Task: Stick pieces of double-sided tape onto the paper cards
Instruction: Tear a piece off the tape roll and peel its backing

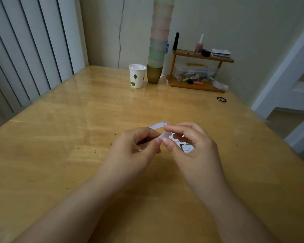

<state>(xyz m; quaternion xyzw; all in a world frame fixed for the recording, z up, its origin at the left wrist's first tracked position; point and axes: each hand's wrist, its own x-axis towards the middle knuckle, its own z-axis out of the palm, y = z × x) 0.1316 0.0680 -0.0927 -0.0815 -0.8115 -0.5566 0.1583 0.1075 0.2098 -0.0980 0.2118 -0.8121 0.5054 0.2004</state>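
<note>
We hold both hands together over the middle of the glossy light-wood table point(77, 120). Our left hand point(135, 148) has its fingers curled, and its thumb and forefinger pinch the near end of a pale, translucent white strip of double-sided tape point(157, 126). The strip arches up and away from the left hand toward the far side, then bends back to the fingertips of our right hand point(191, 146), where the forefinger and thumb are pinching it. Both hands thus grip the tape, with the fingertips of the two hands just beside each other. Beneath the right palm lies a small printed paper card point(186, 147), mostly covered by the fingers; we cannot tell whether the right hand also touches it. At the far edge of the table stands a white paper cup with green leaf prints point(137, 76), just beside a tall stack of pastel plastic cups point(158, 50) with a brown cup at the base. To the right of the stack sits a small two-tier wooden shelf point(200, 71) carrying bottles, a clear box and cards. A black hair tie point(221, 99) lies on the table near the shelf.
</note>
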